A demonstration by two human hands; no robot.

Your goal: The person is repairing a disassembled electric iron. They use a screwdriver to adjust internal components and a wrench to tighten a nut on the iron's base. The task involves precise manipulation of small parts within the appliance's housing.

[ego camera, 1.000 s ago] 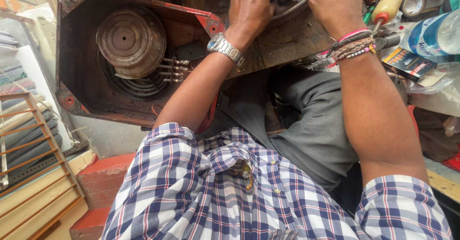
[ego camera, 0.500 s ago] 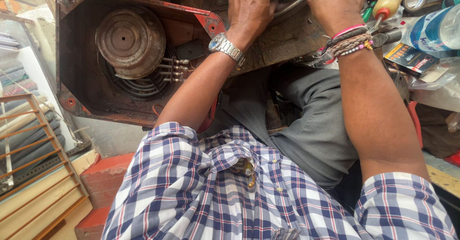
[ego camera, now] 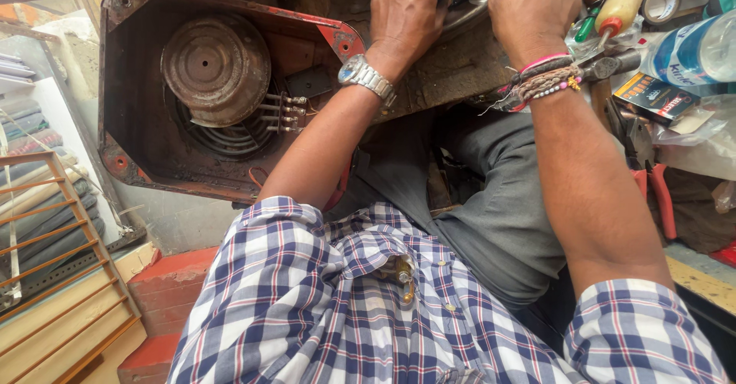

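the person's left hand (ego camera: 406, 12) and right hand (ego camera: 529, 4) sit close together at the top edge of the view, both curled down over a shiny metal part (ego camera: 464, 1) that lies between them on the far side of a rusty red-edged housing (ego camera: 230, 162). the part shows only as curved bright rims in the gap between the knuckles, so its long axis cannot be told; it lies just ahead of both palms, about equally near each hand. the left hand's fingers fold over the part's near rim and look pressed onto it; the right hand's fingers bend downward beside it, but whether they pinch it or only rest there cannot be told, as the fingertips run out of view. a steel wristwatch (ego camera: 366, 77) rides the left wrist, thread bracelets (ego camera: 548, 81) the right. to the left inside the housing sits a round rusted drum (ego camera: 216, 66) over a coil, well apart from the hands. to the right crowd a plastic bottle (ego camera: 690, 50), a roll of tape (ego camera: 661, 2), a small dark box (ego camera: 652, 96) and red-handled pliers (ego camera: 661, 200), near the right forearm.
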